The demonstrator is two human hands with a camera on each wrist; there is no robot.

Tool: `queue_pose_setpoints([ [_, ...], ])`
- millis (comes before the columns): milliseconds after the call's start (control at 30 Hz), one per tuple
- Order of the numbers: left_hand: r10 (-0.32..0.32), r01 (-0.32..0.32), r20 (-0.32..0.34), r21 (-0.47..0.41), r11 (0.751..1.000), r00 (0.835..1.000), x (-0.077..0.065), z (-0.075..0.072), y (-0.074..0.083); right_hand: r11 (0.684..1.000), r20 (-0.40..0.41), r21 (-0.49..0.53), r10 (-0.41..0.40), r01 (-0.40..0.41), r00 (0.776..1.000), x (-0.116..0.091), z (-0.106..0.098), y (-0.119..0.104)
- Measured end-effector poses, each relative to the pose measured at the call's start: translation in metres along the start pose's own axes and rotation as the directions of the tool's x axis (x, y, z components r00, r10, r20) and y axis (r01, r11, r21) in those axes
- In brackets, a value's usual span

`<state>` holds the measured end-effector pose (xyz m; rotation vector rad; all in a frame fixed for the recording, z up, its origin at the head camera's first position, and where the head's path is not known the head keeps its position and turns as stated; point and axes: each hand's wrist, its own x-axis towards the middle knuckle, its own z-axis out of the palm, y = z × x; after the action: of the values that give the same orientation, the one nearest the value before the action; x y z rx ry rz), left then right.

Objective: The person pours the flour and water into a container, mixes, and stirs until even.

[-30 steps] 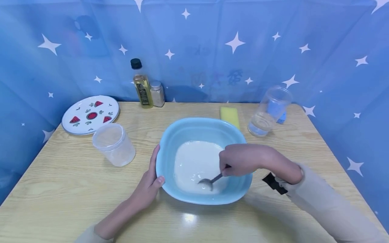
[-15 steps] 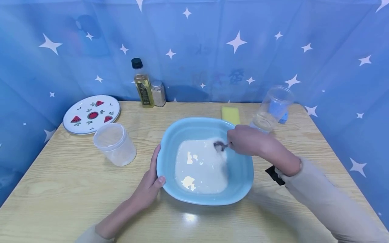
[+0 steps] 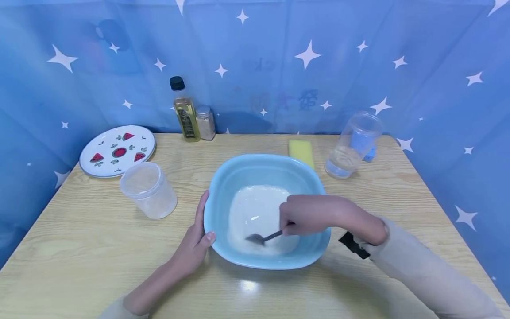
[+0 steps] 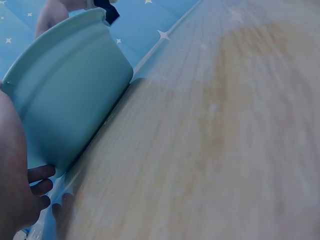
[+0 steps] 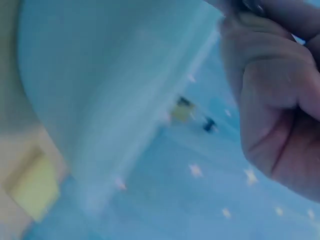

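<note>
A light blue plastic basin stands on the wooden table with a white, milky liquid in its bottom. My left hand holds the basin's left side, thumb at the rim and fingers along the outer wall. In the left wrist view its fingertips lie low against that wall. Over the basin's right half, my right hand grips the handle of a dark metal spoon. The spoon's bowl is at the liquid near the front, slightly blurred. The right wrist view is blurred and hides most of the spoon.
Left of the basin stands a translucent jar, with a watermelon-patterned plate behind it. An oil bottle and a small shaker jar stand at the back. A yellow sponge and a clear cup with water are behind right.
My right hand has swept the spoon from the front to the back right of the liquid, then forward and left again. The left hand stays on the basin.
</note>
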<state>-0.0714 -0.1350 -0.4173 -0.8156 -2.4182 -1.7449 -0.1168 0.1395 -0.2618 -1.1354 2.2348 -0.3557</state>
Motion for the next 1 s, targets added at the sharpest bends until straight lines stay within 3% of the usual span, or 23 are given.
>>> queue_pose_setpoints([
  [100, -0.003, 0.003, 0.002, 0.001, 1.0, 1.0, -0.001, -0.001, -0.001, 0.997, 0.071, -0.014, 0.071, -0.071, 0.995, -0.013, -0.012, -0.002],
  [267, 0.004, -0.003, 0.009, -0.015, 1.0, 1.0, -0.001, -0.001, -0.001, 0.975, 0.089, -0.028, 0.222, -0.22, 0.971, -0.024, -0.026, 0.009],
  [467, 0.011, -0.011, 0.01, -0.025, 1.0, 1.0, 0.0, 0.0, 0.0, 0.941, -0.041, -0.07, 0.329, -0.331, 0.944, -0.023, -0.035, 0.021],
  [633, 0.008, -0.008, 0.012, -0.016, 1.0, 1.0, 0.0, 0.0, 0.0, 0.917, -0.174, -0.117, 0.36, -0.382, 0.917, -0.002, -0.026, 0.021],
  [733, 0.014, -0.014, 0.01, -0.007, 1.0, 1.0, 0.0, -0.001, 0.0, 0.935, -0.231, -0.11, 0.307, -0.338, 0.923, 0.014, -0.013, 0.018],
  [800, 0.021, -0.021, 0.007, -0.003, 1.0, 1.0, 0.0, -0.001, 0.0, 0.964, -0.242, -0.099, 0.218, -0.248, 0.945, 0.022, -0.004, 0.014],
  [900, 0.028, -0.028, 0.002, -0.001, 1.0, 1.0, 0.001, -0.001, -0.001, 0.993, -0.205, -0.046, 0.099, -0.111, 0.974, 0.027, 0.008, 0.007],
  [1000, 0.024, -0.024, -0.002, 0.005, 1.0, 1.0, 0.0, 0.0, -0.001, 1.0, -0.129, 0.012, 0.017, -0.015, 0.991, 0.021, 0.012, 0.0],
])
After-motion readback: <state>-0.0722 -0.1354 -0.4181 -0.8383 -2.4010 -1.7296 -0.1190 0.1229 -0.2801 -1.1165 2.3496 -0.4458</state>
